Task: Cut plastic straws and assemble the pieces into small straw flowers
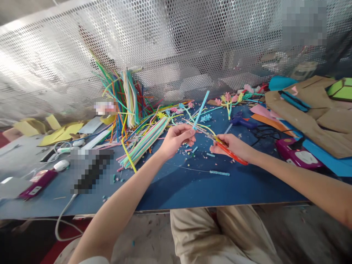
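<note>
My left hand (177,138) pinches the lower end of a light blue pipe cleaner (201,109) that slants up and to the right above the blue table (192,187). My right hand (232,146) grips scissors with red-orange handles (229,153), whose blades point left toward the base of the pipe cleaner. Small cut bits of pipe cleaner (192,150) lie scattered on the table under both hands. A short blue piece on a thin wire (219,172) lies in front of my right hand.
A big heap of coloured pipe cleaners (137,124) lies left of my hands. Finished flower shapes (229,99) and a blue glue gun (242,122) sit behind. Purple devices (297,154) (38,181), brown cardboard (316,117), yellow paper (59,134) and a perforated metal screen (176,47) surround the work area.
</note>
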Demonstrator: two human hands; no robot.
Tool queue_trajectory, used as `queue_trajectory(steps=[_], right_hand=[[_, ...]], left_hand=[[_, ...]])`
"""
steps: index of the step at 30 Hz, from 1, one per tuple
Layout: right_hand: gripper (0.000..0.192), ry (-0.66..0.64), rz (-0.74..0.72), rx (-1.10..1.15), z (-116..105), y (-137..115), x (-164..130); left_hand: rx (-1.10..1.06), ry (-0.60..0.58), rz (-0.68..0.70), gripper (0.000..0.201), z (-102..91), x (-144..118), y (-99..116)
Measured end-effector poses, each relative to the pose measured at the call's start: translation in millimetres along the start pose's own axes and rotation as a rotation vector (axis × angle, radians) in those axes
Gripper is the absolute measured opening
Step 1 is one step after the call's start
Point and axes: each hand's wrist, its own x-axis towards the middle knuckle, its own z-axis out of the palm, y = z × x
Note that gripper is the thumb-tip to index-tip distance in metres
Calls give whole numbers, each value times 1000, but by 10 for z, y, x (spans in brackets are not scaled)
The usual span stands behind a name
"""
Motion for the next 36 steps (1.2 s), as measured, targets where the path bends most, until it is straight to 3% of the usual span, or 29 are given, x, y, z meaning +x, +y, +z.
queue_trajectory(steps=[8, 20, 30, 36], right_hand=[[43, -36, -48, 89, 37, 123, 56], [40, -39, -21, -21, 14, -33, -59], [19, -60, 13, -29, 66, -171, -130], [26, 12, -33, -103, 76, -70, -50]], left_hand=[[90, -39, 43, 24, 44, -44, 22], [175, -33, 57, 22, 68, -68, 25], [72, -56, 44, 20, 70, -54, -32], [32, -28, 25, 23, 85, -62, -25]])
